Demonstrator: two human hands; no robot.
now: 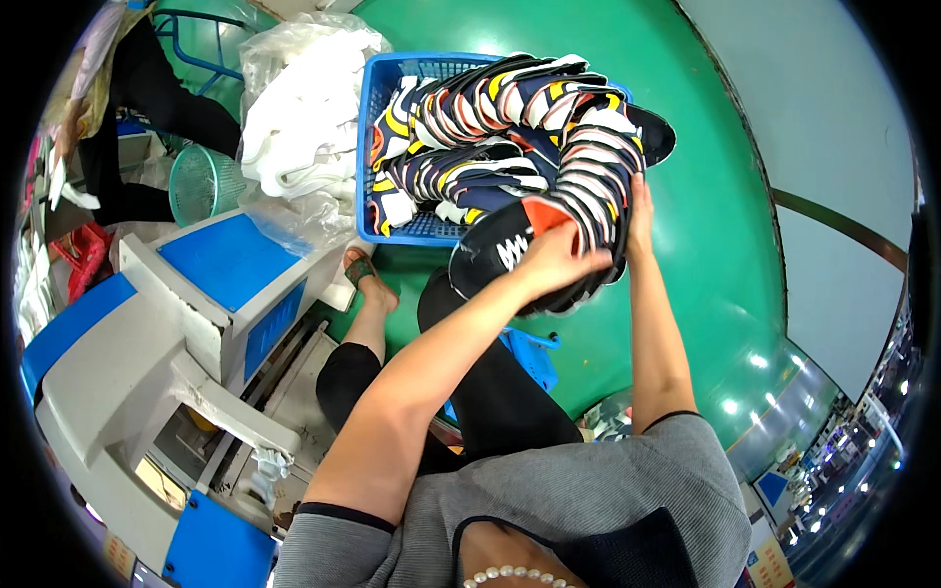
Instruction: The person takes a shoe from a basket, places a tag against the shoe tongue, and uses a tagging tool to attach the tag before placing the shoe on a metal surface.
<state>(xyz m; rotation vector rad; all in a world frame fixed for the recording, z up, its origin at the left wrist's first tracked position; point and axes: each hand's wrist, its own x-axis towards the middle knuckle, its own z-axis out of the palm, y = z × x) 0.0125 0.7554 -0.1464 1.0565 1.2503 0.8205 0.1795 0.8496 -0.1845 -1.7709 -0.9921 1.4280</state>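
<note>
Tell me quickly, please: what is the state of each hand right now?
Left hand: holding the near end of the stack of shoe pieces.
Right hand: against the stack's right side; how far its fingers close cannot be told.

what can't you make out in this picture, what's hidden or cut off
- Head view: part of the right grip, hidden by the held stack of shoe pieces.
- Head view: most of the floor of the blue basket, covered by the pieces lying in it.
- Head view: the full shape of the blue object, partly hidden by a dark-clad leg.
- Head view: the co-worker's head, cut off by the picture's edge.
</note>
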